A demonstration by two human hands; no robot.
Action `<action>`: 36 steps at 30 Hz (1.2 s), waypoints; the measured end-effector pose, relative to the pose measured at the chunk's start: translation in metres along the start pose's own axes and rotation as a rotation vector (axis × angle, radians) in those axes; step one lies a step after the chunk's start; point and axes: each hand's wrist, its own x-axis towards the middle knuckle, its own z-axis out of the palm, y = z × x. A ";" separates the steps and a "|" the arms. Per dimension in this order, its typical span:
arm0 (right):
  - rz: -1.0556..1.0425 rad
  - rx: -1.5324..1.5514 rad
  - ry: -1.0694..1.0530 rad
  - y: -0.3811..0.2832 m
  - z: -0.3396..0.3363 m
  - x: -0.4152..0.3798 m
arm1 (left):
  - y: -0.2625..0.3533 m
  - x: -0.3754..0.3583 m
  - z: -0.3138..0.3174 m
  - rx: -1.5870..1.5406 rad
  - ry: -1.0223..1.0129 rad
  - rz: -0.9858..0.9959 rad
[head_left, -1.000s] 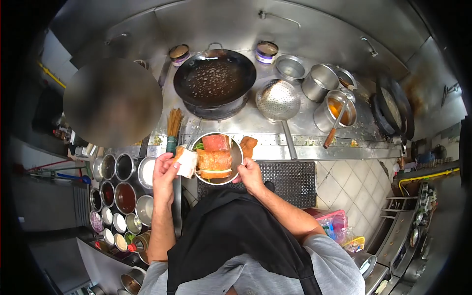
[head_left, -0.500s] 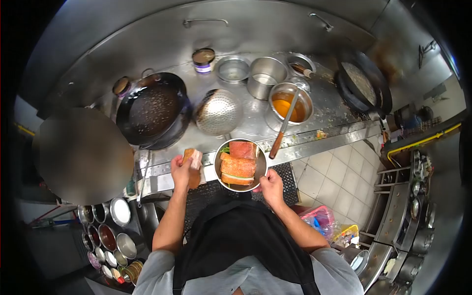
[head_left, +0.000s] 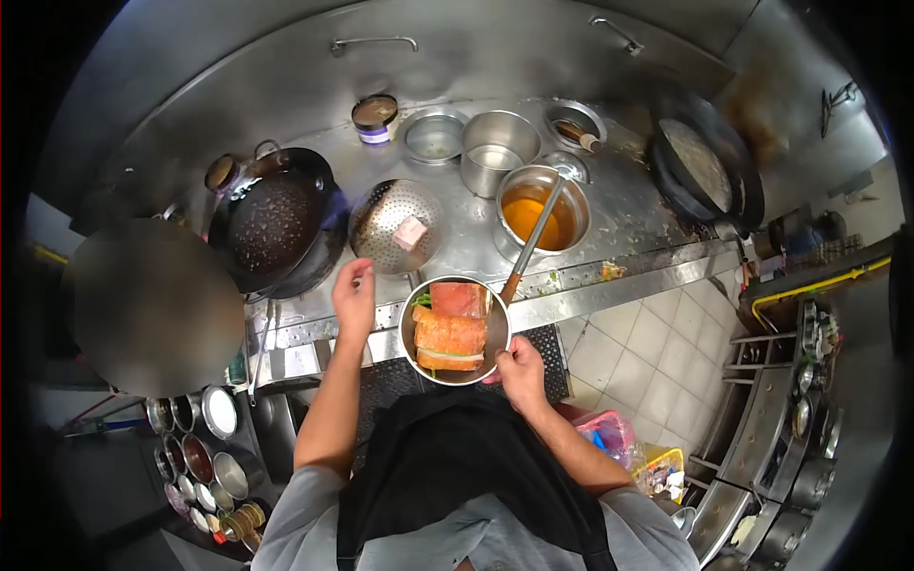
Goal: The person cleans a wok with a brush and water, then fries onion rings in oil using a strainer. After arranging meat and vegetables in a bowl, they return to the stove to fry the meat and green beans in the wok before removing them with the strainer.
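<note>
My right hand [head_left: 523,374] grips the rim of a round metal bowl [head_left: 500,331] held in front of my apron. In the bowl lie thick pieces of meat [head_left: 449,333] with browned or reddish surfaces, and some green stalks show at the left side. My left hand [head_left: 354,293] is empty, fingers loosely bent and apart, just below the left side of a perforated strainer [head_left: 376,243]. A pale block of meat [head_left: 410,233] rests inside that strainer, apart from my hand.
A dark wok [head_left: 271,224] with bubbling liquid stands left on the steel counter, another wok [head_left: 700,167] at the far right. A pot of orange-brown liquid [head_left: 539,219] holds a wooden-handled ladle [head_left: 510,287]. A blurred shape [head_left: 157,309] is at the left; containers [head_left: 200,457] stand below.
The block of meat that was in my left hand now lies in the strainer, let go. My left hand has moved slightly up. My right hand still holds the bowl.
</note>
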 end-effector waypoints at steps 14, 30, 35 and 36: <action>0.099 -0.202 -0.327 0.009 0.041 0.015 | 0.128 -0.043 -0.033 0.648 -0.523 0.455; 0.190 -0.119 -0.174 0.049 0.016 0.023 | -0.042 0.060 0.024 0.718 -0.312 0.181; 0.168 -0.134 -0.167 0.051 0.016 0.023 | -0.005 0.051 0.025 0.532 -0.381 0.164; 0.168 -0.146 -0.159 0.048 0.018 0.023 | 0.017 0.044 0.017 0.525 -0.401 0.102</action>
